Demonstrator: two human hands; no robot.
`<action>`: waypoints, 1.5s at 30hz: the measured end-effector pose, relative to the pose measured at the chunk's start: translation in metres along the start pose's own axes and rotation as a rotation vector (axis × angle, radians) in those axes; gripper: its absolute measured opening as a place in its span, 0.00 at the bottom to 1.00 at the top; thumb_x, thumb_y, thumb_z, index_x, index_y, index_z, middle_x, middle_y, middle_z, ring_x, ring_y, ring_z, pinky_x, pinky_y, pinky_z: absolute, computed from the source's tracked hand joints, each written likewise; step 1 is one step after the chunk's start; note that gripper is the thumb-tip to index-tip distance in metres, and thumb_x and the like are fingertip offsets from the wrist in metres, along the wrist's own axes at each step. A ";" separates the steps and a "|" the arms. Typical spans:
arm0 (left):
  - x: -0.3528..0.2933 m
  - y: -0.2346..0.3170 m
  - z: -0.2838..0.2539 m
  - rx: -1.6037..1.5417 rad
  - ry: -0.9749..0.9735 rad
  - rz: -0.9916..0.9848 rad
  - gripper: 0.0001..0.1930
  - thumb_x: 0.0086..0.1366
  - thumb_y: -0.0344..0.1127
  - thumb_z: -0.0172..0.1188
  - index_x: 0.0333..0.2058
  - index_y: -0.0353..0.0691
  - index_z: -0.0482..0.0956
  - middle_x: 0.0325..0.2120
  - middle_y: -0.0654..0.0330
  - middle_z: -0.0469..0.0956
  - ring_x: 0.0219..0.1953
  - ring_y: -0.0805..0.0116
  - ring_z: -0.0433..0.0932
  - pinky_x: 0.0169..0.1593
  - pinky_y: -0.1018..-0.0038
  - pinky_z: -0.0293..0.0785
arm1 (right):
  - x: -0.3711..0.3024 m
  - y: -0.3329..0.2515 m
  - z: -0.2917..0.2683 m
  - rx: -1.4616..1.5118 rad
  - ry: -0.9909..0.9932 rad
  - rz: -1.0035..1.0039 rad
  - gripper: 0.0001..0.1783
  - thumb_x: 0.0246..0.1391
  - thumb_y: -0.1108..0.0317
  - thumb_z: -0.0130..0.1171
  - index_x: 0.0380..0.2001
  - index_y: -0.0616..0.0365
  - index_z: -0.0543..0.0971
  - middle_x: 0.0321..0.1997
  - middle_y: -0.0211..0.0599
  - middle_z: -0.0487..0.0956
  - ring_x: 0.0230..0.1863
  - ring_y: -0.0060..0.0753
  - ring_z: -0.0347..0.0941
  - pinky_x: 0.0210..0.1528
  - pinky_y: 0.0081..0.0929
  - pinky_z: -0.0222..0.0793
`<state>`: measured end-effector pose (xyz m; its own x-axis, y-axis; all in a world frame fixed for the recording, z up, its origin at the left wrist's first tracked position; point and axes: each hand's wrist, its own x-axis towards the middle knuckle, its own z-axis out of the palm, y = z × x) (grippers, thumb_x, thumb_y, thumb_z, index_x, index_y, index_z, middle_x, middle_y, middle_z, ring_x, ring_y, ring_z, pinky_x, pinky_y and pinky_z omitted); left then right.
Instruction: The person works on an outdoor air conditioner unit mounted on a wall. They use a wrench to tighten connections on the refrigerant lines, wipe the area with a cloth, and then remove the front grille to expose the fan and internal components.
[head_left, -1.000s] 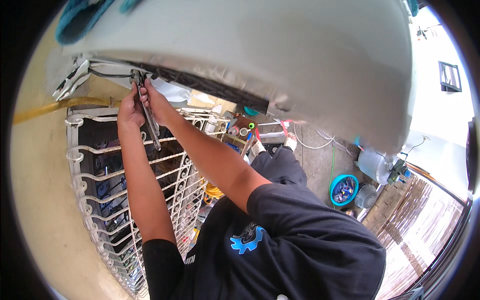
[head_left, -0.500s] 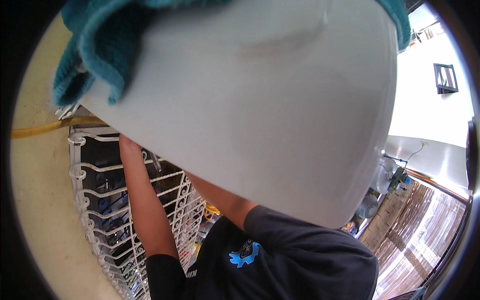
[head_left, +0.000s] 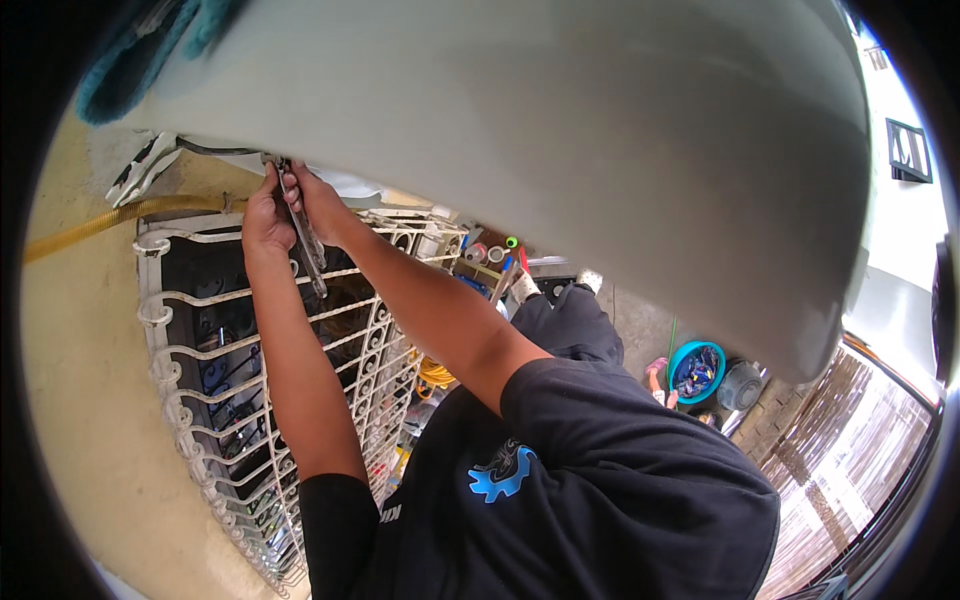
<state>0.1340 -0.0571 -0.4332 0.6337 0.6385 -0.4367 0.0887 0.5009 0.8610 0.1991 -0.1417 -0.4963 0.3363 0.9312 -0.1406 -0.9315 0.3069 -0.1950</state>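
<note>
Overhead hangs a large, smooth white casing point(head_left: 560, 150), with a teal cloth point(head_left: 130, 75) over its left end. Both hands are raised under its lower left edge, close together. My right hand point(head_left: 322, 208) is closed around the upper part of a long metal wrench point(head_left: 312, 255), whose handle slants down between my forearms. Beside it, my left hand point(head_left: 268, 215) has its fingers curled by the wrench's upper end; what they grip is hidden. The wrench's head is too small to make out. A yellow corrugated hose point(head_left: 130, 218) runs along the wall behind my left hand.
A white scrolled metal grille point(head_left: 155, 310) stands below my arms, beside the yellowish wall point(head_left: 90, 400). Lower down are a coiled yellow cord point(head_left: 432, 372), a teal basin point(head_left: 690, 348) with dark cloths, and a grey tub point(head_left: 740, 385). A slatted blind point(head_left: 840, 470) hangs at right.
The view has shifted, so the casing and cloth sit higher in the picture. My hands and the wrench, mostly hidden behind the casing before, now show, as does the floor below.
</note>
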 end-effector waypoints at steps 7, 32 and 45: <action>-0.006 -0.019 0.018 0.122 0.292 0.237 0.16 0.73 0.43 0.58 0.51 0.38 0.80 0.38 0.53 0.85 0.40 0.58 0.84 0.46 0.62 0.79 | 0.000 0.002 -0.005 0.025 0.003 0.054 0.22 0.72 0.38 0.48 0.37 0.44 0.76 0.31 0.18 0.72 0.30 0.15 0.66 0.35 0.18 0.63; -0.063 -0.034 0.072 1.212 0.634 0.577 0.27 0.78 0.49 0.49 0.67 0.37 0.65 0.50 0.36 0.81 0.52 0.33 0.79 0.55 0.52 0.75 | 0.004 0.006 0.004 0.064 -0.059 0.150 0.28 0.68 0.30 0.48 0.49 0.42 0.77 0.37 0.24 0.79 0.37 0.23 0.75 0.42 0.25 0.73; -0.121 -0.055 0.099 1.018 0.655 0.477 0.21 0.78 0.42 0.50 0.65 0.41 0.70 0.52 0.42 0.82 0.50 0.45 0.83 0.52 0.58 0.76 | -0.015 -0.006 0.013 -0.162 0.099 0.215 0.37 0.66 0.25 0.44 0.32 0.51 0.77 0.25 0.27 0.73 0.24 0.25 0.68 0.27 0.27 0.66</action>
<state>0.1288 -0.2197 -0.4022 0.2993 0.9390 0.1692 0.6828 -0.3347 0.6495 0.1982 -0.1547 -0.4802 0.1522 0.9455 -0.2877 -0.9513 0.0612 -0.3022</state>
